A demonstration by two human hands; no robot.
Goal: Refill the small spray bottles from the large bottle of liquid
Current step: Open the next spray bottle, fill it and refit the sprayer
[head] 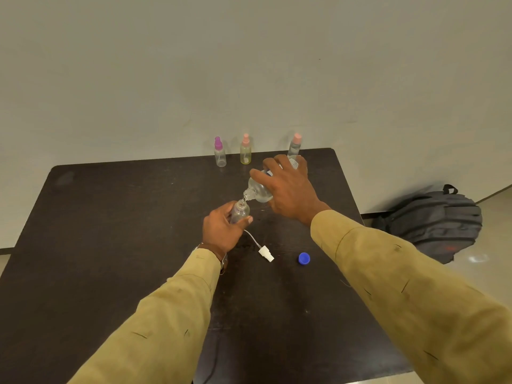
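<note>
My right hand [288,187] grips the large clear bottle [256,191], tipped down to the left so its open neck sits just over the mouth of a small clear bottle [240,210]. My left hand [221,231] holds that small bottle upright on the dark table [110,231]. Its white spray head [266,253] with the thin dip tube lies on the table just right of my left wrist. A blue cap [304,258] lies further right. Most of the large bottle is hidden by my right hand.
Three small spray bottles stand at the table's far edge: a purple-topped clear one [220,153], a pink-topped yellow one [245,151] and a pink-topped clear one [294,145] behind my right hand. A dark backpack [435,220] lies on the floor to the right.
</note>
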